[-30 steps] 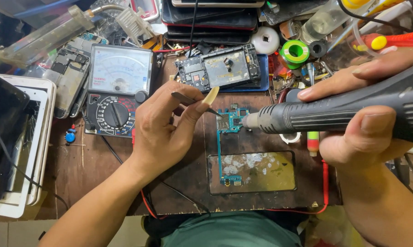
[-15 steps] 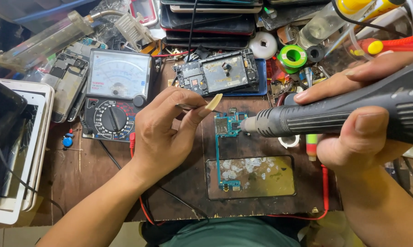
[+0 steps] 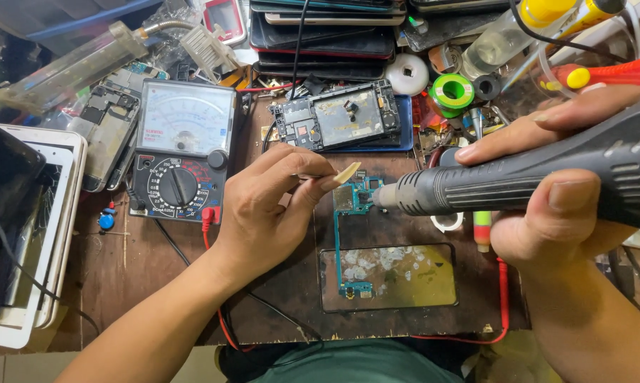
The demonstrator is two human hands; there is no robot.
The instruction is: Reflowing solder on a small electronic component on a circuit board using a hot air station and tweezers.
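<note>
Right hand (image 3: 547, 206) grips the grey hot-air tool (image 3: 519, 184), nozzle aimed at the teal circuit board (image 3: 352, 202) on the bench (image 3: 157, 276), while left hand (image 3: 270, 206) pinches tweezers (image 3: 341, 175) steadying it.

Worn wooden bench (image 3: 157, 284): analog multimeter (image 3: 181, 152), circuit board (image 3: 352, 234), glass panel (image 3: 405, 278), stacked phones (image 3: 323, 35).

Grey hot-air tool (image 3: 519, 186) level, nozzle at teal circuit board (image 3: 353, 201) mid-bench.
</note>
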